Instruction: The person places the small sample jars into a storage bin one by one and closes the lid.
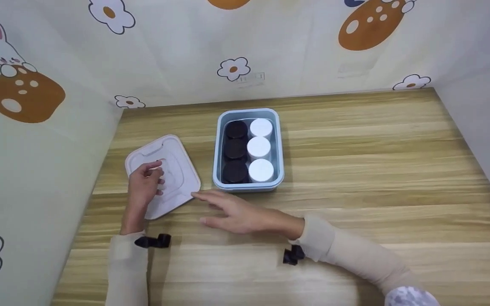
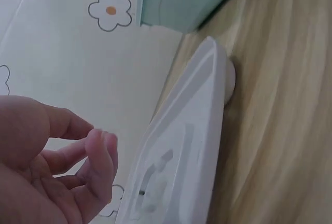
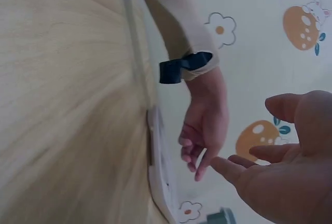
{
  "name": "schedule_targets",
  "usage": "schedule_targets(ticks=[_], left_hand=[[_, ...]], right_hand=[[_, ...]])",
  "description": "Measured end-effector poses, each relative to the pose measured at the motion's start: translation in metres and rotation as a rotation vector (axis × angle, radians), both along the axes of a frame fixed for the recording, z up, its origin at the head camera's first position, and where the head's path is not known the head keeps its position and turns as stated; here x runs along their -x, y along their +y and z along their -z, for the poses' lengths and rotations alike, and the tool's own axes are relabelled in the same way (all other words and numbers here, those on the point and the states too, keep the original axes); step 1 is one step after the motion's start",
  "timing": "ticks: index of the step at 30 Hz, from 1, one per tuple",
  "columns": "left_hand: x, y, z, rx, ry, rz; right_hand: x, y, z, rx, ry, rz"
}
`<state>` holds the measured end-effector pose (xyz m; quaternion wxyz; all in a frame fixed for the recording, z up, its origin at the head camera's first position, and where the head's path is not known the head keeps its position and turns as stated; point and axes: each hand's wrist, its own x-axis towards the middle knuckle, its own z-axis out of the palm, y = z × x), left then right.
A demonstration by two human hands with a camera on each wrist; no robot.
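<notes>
My left hand (image 1: 143, 183) hovers over a pale plastic lid (image 1: 184, 172), its fingers loosely bent and nothing held between them. In the left wrist view the thumb and fingertips come close together beside the lid (image 2: 199, 141), which lies tilted on something rounded and pale. My right hand (image 1: 237, 213) has its fingers stretched toward the lid's near right corner, thumb apart, and is empty. Beyond it stands a light blue box (image 1: 249, 186). Inside, a row of round black-topped containers (image 1: 235, 148) fills the left side and a row of white-topped ones (image 1: 258, 148) the right.
The wood-grain table (image 1: 364, 170) runs back to a wall covering printed with flowers and fruit (image 1: 177, 63). Side walls border it on the left and right. Black camera mounts (image 1: 155, 241) sit at both wrists.
</notes>
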<state>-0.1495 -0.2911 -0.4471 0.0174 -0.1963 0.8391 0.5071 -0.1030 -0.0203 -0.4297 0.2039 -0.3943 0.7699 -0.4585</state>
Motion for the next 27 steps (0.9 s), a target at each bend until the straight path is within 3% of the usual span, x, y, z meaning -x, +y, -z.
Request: schedule_targets(ticks=[3,8,14,17,21,24,27], left_hand=[[-0.005,-0.011,-0.003,0.057,0.008,-0.050],[-0.014,-0.032,-0.004,0.165,0.030,-0.135],[-0.025,-0.050,0.001,0.207,-0.033,-0.170],[-0.028,-0.055,0.004,0.172,-0.103,-0.139],[-0.027,-0.057,0.003,0.141,-0.199,-0.033],[-0.025,-0.059,0.004,0.132,-0.229,0.020],[-0.024,-0.061,0.004,0.128,-0.230,0.031]], right_hand=[[0.000,-0.012,0.007,-0.079,0.016,-0.012],[0.005,-0.027,0.019,-0.160,-0.043,0.024],[0.010,-0.040,0.032,-0.153,-0.093,0.126],[0.010,-0.046,0.038,-0.120,-0.144,0.199],[0.011,-0.055,0.044,-0.048,-0.229,0.327],[0.013,-0.060,0.046,0.037,-0.333,0.418],[0.016,-0.064,0.049,0.108,-0.442,0.469]])
